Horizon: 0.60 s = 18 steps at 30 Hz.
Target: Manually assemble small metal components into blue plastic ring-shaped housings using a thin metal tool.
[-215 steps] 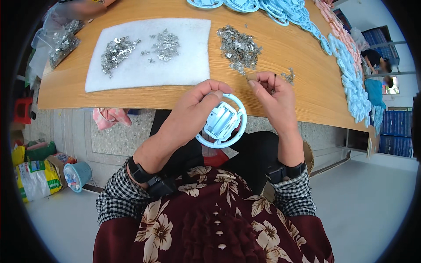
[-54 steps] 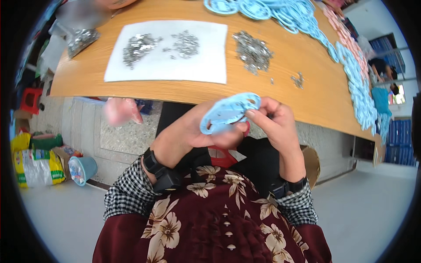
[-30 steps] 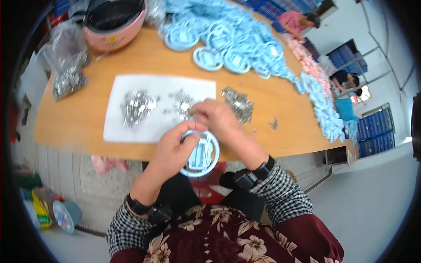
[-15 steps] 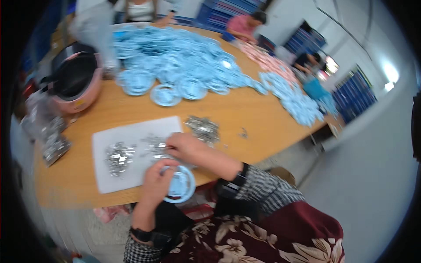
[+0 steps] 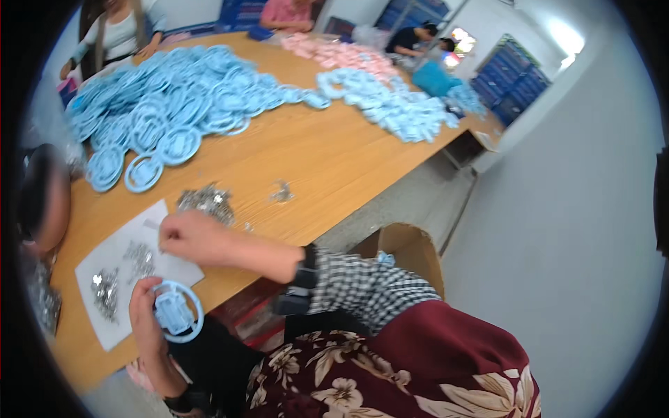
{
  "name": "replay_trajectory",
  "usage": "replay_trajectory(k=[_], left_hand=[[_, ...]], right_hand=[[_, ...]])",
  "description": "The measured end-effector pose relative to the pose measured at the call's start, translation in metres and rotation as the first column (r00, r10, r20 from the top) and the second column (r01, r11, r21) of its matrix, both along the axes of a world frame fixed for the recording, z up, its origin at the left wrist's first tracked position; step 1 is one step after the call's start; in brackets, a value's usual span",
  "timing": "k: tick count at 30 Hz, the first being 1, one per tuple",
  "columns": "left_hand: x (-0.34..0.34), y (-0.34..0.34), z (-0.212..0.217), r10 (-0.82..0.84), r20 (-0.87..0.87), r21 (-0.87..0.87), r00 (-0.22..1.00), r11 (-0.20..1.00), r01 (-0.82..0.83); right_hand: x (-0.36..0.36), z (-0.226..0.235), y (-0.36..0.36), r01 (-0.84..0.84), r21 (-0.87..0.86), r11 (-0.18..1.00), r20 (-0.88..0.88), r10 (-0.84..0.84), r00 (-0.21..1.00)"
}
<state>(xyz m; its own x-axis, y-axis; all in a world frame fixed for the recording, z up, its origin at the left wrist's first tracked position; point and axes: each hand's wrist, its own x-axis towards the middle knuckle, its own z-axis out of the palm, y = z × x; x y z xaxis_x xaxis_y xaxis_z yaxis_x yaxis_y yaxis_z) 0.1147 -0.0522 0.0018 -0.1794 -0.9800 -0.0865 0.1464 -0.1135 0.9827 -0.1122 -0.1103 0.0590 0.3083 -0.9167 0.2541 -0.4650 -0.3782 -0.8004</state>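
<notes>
My left hand [image 5: 143, 317] holds a light blue plastic ring with a square centre piece [image 5: 175, 311] at the near table edge, tilted up toward me. My right hand [image 5: 187, 237] reaches left across the wooden table [image 5: 327, 160], its curled fingertips resting on the edge of a white sheet [image 5: 104, 331]. Small heaps of shiny metal parts [image 5: 139, 258] lie on that sheet. A bigger heap of metal parts [image 5: 207, 200] lies on the bare wood just beyond my right hand. The picture is blurred, so anything pinched in my right fingers cannot be made out.
A big pile of blue rings [image 5: 167, 111] covers the far left. More blue parts [image 5: 390, 104] and pink ones [image 5: 334, 52] lie farther right. A pink round pot [image 5: 42, 202] sits left. A cardboard box [image 5: 411, 247] stands by my right elbow. Other people [image 5: 115, 28] sit opposite.
The view has swung up and right across the table. My hands rose from my lap to the table edge, and my right hand left the ring and reached onto the white sheet.
</notes>
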Motion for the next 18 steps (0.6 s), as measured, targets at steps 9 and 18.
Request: replay_trajectory(k=[9, 18], left_hand=[[-0.079, 0.024, 0.040, -0.056, -0.048, 0.127, 0.997, 0.990, 0.062], [-0.134, 0.029, 0.032, -0.059, -0.045, 0.144, 0.997, 0.987, 0.065]], right_hand=[[-0.072, 0.014, 0.082, -0.112, 0.541, 0.833, 0.525, -0.230, 0.819], [-0.108, -0.012, 0.098, -0.070, 0.462, 0.884, 0.562, -0.230, 0.795]])
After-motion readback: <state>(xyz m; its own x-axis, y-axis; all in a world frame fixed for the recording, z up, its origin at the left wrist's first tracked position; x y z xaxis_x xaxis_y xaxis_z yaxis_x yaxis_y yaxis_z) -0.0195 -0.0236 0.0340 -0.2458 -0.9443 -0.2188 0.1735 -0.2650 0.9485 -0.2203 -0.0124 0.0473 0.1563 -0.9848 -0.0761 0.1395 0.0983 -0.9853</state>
